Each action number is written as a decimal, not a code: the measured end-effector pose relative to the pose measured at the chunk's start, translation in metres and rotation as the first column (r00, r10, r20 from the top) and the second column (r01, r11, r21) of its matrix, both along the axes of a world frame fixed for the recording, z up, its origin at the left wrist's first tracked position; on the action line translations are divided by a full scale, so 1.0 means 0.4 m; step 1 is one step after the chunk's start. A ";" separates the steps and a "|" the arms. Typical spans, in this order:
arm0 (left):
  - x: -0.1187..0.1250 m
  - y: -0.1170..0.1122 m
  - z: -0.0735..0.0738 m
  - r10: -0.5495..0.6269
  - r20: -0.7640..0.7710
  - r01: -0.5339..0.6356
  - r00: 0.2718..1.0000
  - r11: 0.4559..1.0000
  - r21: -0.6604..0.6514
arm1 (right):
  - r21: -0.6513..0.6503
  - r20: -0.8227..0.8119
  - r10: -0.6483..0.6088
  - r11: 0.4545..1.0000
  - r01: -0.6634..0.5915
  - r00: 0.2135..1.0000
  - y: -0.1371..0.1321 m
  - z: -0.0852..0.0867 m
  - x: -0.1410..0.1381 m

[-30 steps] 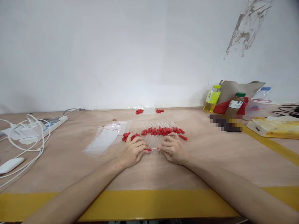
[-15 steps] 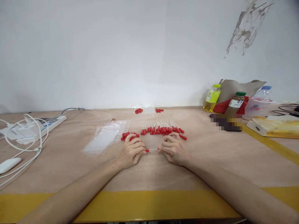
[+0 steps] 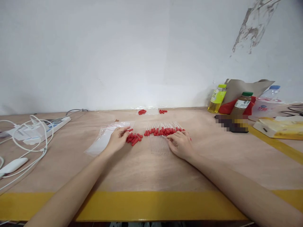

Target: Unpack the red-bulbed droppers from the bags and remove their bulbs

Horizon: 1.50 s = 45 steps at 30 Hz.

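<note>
My left hand lies by a small heap of red rubber caps, its fingertips pinched on one red cap. My right hand rests with curled fingers on a row of thin clear glass tubes, thumb and forefinger closed on one tube. Behind the hands lies a row of tubes fitted with red caps. Clear plastic bags lie under and to the left of my left hand.
A white power strip with white cables sits far left. More red caps lie by the wall. Bottles, a brown-labelled jar and a yellow box stand right. Yellow tape marks the table's near edge.
My left hand left the tube held between both hands and moved left and back to the heap of red caps. My right hand shifted slightly back along the tubes.
</note>
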<state>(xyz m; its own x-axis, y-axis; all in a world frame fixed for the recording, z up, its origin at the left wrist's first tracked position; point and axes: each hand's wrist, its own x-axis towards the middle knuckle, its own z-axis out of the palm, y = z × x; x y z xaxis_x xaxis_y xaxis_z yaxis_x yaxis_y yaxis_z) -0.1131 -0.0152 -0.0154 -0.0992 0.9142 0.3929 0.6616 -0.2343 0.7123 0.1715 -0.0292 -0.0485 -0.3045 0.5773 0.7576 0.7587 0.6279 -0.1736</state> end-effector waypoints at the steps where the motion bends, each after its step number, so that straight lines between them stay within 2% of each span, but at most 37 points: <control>1: -0.007 0.013 0.001 -0.017 0.010 0.017 1.000 1.000 -0.006 | 0.014 0.011 -0.003 1.000 0.003 1.000 0.005 -0.003 0.001; 3: -0.015 0.040 0.005 -0.033 -0.037 0.033 0.999 0.999 0.009 | 0.027 0.037 0.000 1.000 -0.001 0.999 0.014 -0.010 0.002; 6: -0.012 0.079 0.017 0.004 -0.228 0.007 0.974 0.999 0.047 | 0.026 0.061 0.020 0.999 -0.022 0.998 0.021 -0.018 0.001; 9: 0.006 0.101 0.029 0.034 -0.394 -0.028 0.918 0.999 0.020 | -0.014 0.062 0.048 0.999 -0.047 0.997 0.015 -0.018 -0.004; 11: 0.019 0.106 0.031 0.027 -0.454 -0.042 0.890 0.999 -0.023 | -0.054 0.058 0.065 0.997 -0.062 0.996 0.008 -0.014 -0.008; 21: 0.015 0.097 0.001 -0.023 -0.439 -0.029 0.898 0.993 -0.112 | -0.139 0.140 0.127 0.984 -0.108 0.982 -0.005 0.000 -0.013; 28: 0.025 0.092 0.009 0.093 -0.443 -0.105 0.892 0.994 -0.004 | -0.133 0.205 0.155 0.983 -0.129 0.967 0.001 -0.002 -0.015; 31: 0.049 0.081 0.021 0.145 -0.500 -0.137 0.854 0.989 0.052 | -0.127 0.200 0.166 0.982 -0.143 0.966 0.000 -0.001 -0.017; 33: 0.074 0.073 0.030 0.124 -0.569 -0.112 0.813 0.992 0.058 | -0.122 0.194 0.167 0.982 -0.145 0.967 -0.002 0.002 -0.015; 36: 0.117 0.076 0.042 0.021 -0.657 -0.066 0.754 0.997 -0.043 | -0.128 0.178 0.162 0.982 -0.141 0.970 -0.006 0.008 -0.007; 38: 0.141 0.091 0.045 -0.025 -0.679 -0.076 0.734 0.990 -0.118 | -0.137 0.161 0.152 0.982 -0.130 0.975 -0.008 0.013 0.001; 45: 0.179 0.160 0.055 -0.083 -0.676 -0.186 0.733 0.930 -0.316 | -0.122 0.106 0.075 0.991 -0.062 0.992 0.001 0.007 0.017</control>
